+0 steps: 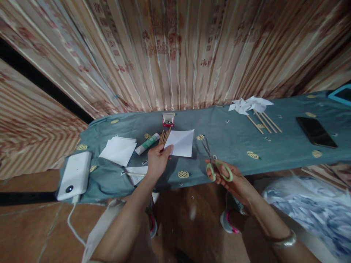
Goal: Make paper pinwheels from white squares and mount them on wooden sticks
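Note:
My left hand (159, 160) pinches the left edge of a white square of paper (181, 143), which shows faint creases and is held over the cloth. In my right hand (231, 180) is a pair of scissors (210, 160) with light green handles, the blades pointing up and away from me, apart from the paper. Just behind my left hand lie several thin wooden sticks (163, 137) and a tube of glue (147, 143). A small red box (168, 119) of metal pins stands open beyond them. Left of that hand is a stack of white paper (118, 150).
Paper pinwheels (248, 105) on wooden sticks lie at the back right, near a black phone (316, 132). A white power bank (74, 175) with a cable sits at the left end. A pencil (135, 174) lies on a paper piece by the front edge. Curtains hang behind.

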`<state>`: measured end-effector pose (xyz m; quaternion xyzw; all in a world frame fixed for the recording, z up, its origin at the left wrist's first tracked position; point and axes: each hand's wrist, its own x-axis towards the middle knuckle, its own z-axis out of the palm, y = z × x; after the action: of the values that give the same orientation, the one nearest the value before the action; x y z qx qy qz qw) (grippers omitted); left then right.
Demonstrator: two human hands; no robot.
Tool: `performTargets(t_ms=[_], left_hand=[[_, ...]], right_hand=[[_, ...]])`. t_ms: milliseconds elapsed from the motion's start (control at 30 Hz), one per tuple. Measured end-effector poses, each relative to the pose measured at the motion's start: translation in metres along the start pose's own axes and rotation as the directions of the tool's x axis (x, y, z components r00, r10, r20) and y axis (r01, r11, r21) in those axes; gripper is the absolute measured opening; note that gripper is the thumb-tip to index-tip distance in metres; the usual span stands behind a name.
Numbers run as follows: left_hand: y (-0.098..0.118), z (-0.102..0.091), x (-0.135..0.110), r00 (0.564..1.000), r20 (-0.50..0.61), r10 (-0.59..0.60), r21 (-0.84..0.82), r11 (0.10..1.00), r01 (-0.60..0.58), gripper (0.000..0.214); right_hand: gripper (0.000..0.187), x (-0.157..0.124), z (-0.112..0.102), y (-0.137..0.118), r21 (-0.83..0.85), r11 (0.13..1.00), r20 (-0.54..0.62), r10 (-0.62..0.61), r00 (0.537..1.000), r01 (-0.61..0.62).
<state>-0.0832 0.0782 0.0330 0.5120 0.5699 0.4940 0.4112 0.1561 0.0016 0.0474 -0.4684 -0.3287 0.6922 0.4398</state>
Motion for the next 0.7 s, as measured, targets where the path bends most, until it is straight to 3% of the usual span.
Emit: performTargets(t_ms=[200,700], left_hand=[[0.0041,0.0042,0.0017,1.0,0.017,0.0,-0.007,1.0,0.0,0.028],[0.0031,0.0103,-0.0038,0.997,0.07,0.022,0.051,0.998,-0.025,0.031]], right_hand=[[0.053,-0.0032,0.0025,0.0057,-0.179,0.984,0.146,0.05,0.988,-0.023],[0.053,-0.0028,0.005,0.0068,-0.241,0.97,0.103,0.062,0.993,-0.036]])
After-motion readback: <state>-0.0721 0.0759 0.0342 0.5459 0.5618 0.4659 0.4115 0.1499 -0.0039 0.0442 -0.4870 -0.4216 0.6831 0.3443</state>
